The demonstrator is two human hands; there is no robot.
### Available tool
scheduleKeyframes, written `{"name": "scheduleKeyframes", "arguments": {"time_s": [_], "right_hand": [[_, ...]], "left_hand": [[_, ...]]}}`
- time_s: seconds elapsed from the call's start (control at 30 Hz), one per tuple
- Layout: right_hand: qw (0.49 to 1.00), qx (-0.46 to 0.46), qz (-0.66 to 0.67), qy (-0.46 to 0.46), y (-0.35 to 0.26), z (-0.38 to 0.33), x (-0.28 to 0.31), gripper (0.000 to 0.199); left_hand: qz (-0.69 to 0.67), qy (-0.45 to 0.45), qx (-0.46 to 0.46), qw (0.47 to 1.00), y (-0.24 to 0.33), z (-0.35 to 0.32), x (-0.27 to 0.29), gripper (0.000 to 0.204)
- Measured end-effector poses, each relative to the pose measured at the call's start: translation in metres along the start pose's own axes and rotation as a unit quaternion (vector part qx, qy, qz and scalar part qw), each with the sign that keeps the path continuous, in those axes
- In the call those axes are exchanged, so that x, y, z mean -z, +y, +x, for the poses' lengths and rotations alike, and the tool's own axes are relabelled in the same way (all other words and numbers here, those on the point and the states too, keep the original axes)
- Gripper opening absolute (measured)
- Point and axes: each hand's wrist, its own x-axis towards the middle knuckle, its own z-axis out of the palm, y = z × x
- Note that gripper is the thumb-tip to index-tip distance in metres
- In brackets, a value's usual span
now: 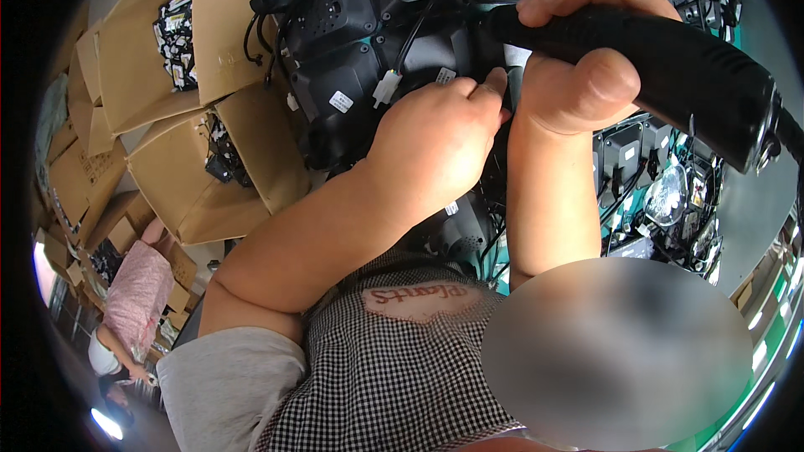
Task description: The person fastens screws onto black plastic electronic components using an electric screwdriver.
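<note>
A black corded electric screwdriver [712,75] lies across my right hand [578,88], whose fingers wrap round its body. Its narrow front end points left, over the black plastic housings; the bit's tip cannot be made out. Just left of it, my left hand [440,138] is closed, thumb and fingers drawn together low over a black housing [335,75]. Whatever sits between those fingertips is hidden. White connectors on black cables, such as one connector [386,87], lie beside the left hand.
Open cardboard boxes stand at the left; one box [138,75] holds small black-and-white parts, another box [167,176] black parts. More housings and cables crowd the table at right, near a clear plastic bag [667,192]. Another person [138,293] is at the far lower left.
</note>
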Motion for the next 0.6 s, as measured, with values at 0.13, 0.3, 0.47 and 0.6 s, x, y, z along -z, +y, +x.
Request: {"name": "scheduleKeyframes", "arguments": {"time_s": [0.13,0.3,0.47,0.6], "right_hand": [[1.000,-0.010,-0.003,0.007,0.001,0.001,0.005,0.065],[0.972,-0.121,0.108,0.170,-0.005,0.006,0.017,0.055],[0.961,-0.101,0.170,0.192,-0.070,0.024,0.054,0.050],[0.926,-0.151,0.327,0.113,-0.101,0.022,0.081,0.053]], "left_hand": [[0.006,-0.008,0.020,1.000,0.005,0.002,0.003,0.030],[-0.104,0.017,0.041,0.994,0.000,0.002,0.005,0.026],[-0.683,-0.101,0.235,0.684,-0.010,0.005,0.024,0.044],[-0.737,-0.140,0.213,0.627,0.006,0.004,0.022,0.072]]}}
